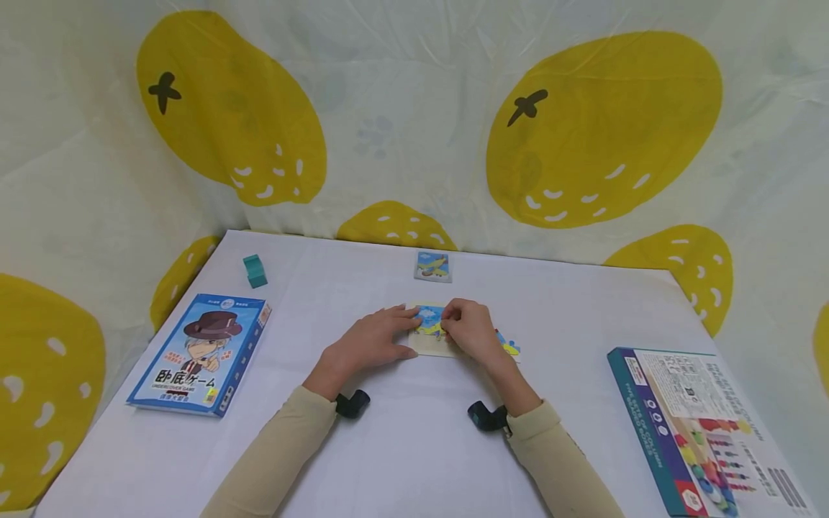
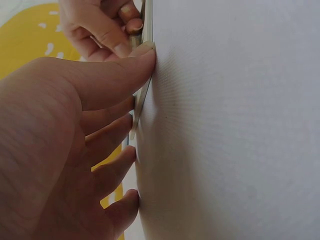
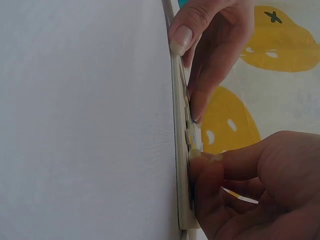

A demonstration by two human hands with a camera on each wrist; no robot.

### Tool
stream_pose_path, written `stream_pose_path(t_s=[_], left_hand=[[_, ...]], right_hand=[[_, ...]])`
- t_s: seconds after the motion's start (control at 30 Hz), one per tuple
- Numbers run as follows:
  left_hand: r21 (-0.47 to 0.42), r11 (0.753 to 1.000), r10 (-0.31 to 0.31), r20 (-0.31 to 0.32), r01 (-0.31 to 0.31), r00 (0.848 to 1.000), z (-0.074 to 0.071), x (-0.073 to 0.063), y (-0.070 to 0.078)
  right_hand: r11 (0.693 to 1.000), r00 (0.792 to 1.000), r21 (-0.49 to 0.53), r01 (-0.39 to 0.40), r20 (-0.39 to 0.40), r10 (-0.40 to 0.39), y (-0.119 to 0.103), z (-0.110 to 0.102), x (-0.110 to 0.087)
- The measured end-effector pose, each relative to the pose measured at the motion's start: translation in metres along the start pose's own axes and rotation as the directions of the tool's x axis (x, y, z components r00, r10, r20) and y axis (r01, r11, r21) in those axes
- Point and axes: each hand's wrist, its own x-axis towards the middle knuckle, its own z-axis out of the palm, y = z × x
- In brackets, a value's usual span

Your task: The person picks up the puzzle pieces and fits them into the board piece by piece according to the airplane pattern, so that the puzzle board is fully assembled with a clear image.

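Observation:
A small wooden jigsaw board (image 1: 432, 347) with a blue-and-yellow picture lies on the white table between both hands. My left hand (image 1: 372, 337) rests on its left side with fingers extended, the thumb at the near edge and fingertips on the picture. In the right wrist view, that left thumb presses the board's rim (image 3: 181, 145). My right hand (image 1: 471, 329) is over the board's right part, thumb and index finger pinching a puzzle piece, mostly hidden by the fingertips, close against the board. Loose puzzle pieces (image 1: 510, 347) lie right of the board, partly behind the right wrist.
Behind the board lies a square picture card (image 1: 433, 267) showing an airplane. Teal blocks (image 1: 255, 271) stand at the back left. A blue game box (image 1: 201, 356) lies on the left, and a beaded-toy box (image 1: 699, 432) on the right. A lemon-print curtain (image 1: 414, 108) hangs behind.

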Motion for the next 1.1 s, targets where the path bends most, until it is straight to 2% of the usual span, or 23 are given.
stream_pose_path(t_s=[0.5,0.73,0.9,1.1], left_hand=[[0.002,1.0,0.019,-0.01,-0.019,1.0,0.003,0.001,0.002],[0.062,0.995,0.083,-0.022,-0.082,0.996,0.004,0.001,0.007],[0.116,0.986,0.124,-0.029,-0.12,0.992,0.005,-0.001,0.011],[0.138,0.985,0.112,-0.022,-0.108,0.993,0.003,-0.003,0.014]], right_hand=[[0.981,0.995,-0.173,0.086,-0.027,-0.092,0.006,0.0,0.004],[0.971,0.997,-0.237,0.044,-0.055,-0.058,0.011,-0.002,0.005],[0.973,0.998,-0.228,0.023,-0.057,-0.038,0.013,-0.006,0.006],[0.993,0.999,-0.113,0.036,-0.032,-0.039,0.022,-0.012,0.012]])
